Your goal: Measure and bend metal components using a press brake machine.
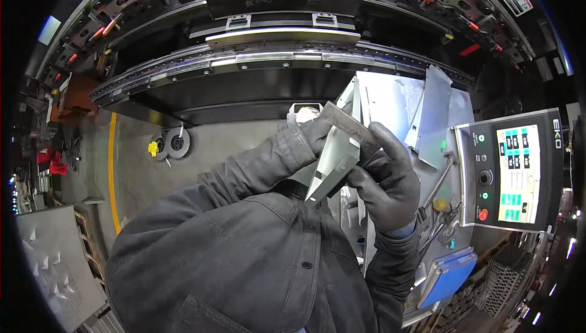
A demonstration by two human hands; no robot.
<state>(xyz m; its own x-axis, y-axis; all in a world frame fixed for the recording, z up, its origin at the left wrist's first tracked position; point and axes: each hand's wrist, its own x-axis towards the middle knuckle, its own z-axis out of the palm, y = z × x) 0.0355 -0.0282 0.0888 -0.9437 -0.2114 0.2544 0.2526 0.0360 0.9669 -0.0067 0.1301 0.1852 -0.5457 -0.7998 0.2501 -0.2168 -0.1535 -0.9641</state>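
Both my hands wear dark gloves and meet in front of my chest. Between them is a bent sheet-metal part (pixel 332 155), tilted, with a pale inner face and a narrow tip toward me. Across its far end lies a flat, dull grey metal strip (pixel 345 123); its exact kind I cannot make out. My left hand (pixel 315 134) closes on the part's left side, its fingers mostly hidden behind the metal. On the right, my right hand (pixel 390 180) has thumb and fingers curled round the strip and the part's edge.
A press brake with a long lower bed (pixel 268 60) spans the far side. Several sheet-metal pieces (pixel 434 116) lie on a table at right, beside a hammer (pixel 448 165) and tools. Farther right stands a control panel (pixel 510 171). A blue stack (pixel 448 277) sits near right.
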